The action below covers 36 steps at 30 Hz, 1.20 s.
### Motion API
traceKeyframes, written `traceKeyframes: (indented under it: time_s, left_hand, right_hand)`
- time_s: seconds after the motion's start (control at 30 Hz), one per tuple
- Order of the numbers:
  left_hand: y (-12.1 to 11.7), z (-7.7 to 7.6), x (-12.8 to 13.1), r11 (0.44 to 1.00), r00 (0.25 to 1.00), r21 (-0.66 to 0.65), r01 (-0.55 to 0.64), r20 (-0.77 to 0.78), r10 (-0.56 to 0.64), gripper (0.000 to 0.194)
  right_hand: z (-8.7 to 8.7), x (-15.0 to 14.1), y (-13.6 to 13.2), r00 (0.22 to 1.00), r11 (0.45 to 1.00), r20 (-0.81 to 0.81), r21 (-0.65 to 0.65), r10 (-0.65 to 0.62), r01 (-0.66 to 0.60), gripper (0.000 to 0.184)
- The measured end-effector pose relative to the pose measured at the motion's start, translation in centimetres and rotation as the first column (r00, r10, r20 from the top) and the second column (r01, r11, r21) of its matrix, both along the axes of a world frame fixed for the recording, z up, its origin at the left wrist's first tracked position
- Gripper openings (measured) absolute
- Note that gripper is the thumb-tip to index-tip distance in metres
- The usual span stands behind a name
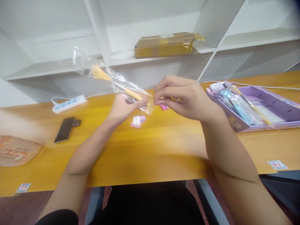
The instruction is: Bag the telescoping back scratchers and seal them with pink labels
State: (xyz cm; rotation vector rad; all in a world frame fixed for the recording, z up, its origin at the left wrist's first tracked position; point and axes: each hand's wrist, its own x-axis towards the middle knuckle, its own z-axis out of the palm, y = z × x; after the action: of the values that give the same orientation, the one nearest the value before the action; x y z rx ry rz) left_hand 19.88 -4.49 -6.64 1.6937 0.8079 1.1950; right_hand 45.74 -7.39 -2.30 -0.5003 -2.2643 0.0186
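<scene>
A yellow back scratcher point(131, 93) with a small hand-shaped head and a thin metal shaft lies inside a clear plastic bag point(123, 82). My left hand point(124, 107) is closed around the handle through the bag, thumb on top, with the scratcher's head pointing up and left. At the bag's lower right end, the fingers of my right hand point(180, 95) are pinched together on the plastic edge. Below my hands, small pink and purple cards with a white label point(138, 121) lie on the table. Pink items point(164, 107) show partly behind my right hand.
On the right of the wooden table point(150, 156) stands a purple box point(246, 127) with bagged items across it. A phone point(64, 129), a white power strip point(69, 104) and an orange package point(18, 150) are at left. A taped parcel point(164, 46) sits on the shelf.
</scene>
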Motion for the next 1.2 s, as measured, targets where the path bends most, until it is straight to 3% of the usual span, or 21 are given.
traceKeyframes:
  time_s: [0.1,0.37,0.53,0.8,1.0,1.2]
  left_hand:
    - [-0.5,-0.2,0.8,0.998,0.998,-0.004,0.064,0.028,-0.064,0.048]
    - [-0.4,-0.9,1.0,0.986,0.992,-0.108,0.125,0.031,-0.122,0.048]
    - [-1.1,-0.4,0.8,0.982,0.988,-0.117,0.151,0.045,-0.147,0.049]
    - [-2.2,0.5,0.7,0.977,0.99,-0.172,0.128,-0.037,-0.137,0.041]
    - [-2.1,0.3,0.4,0.971,0.979,-0.167,0.173,-0.075,-0.187,0.043]
    - [-1.9,0.4,0.0,0.963,0.966,-0.141,0.229,-0.089,-0.242,0.042]
  right_hand:
    - [-0.5,-0.4,0.3,1.0,1.0,0.025,-0.012,0.015,-0.015,0.023]
    - [-0.6,-0.7,0.2,0.996,0.987,0.025,-0.129,-0.091,0.093,0.02]
    - [-0.2,-0.6,-0.7,0.989,0.982,0.034,-0.118,-0.143,0.146,0.017]
    - [-0.1,-0.7,-1.3,0.991,0.983,0.05,-0.128,-0.128,0.133,0.018]
    - [0.1,0.3,-0.4,0.987,0.958,0.004,-0.242,-0.161,0.157,0.039]
    - [-0.2,0.7,0.6,0.99,0.899,0.139,-0.434,-0.006,0.066,0.052]
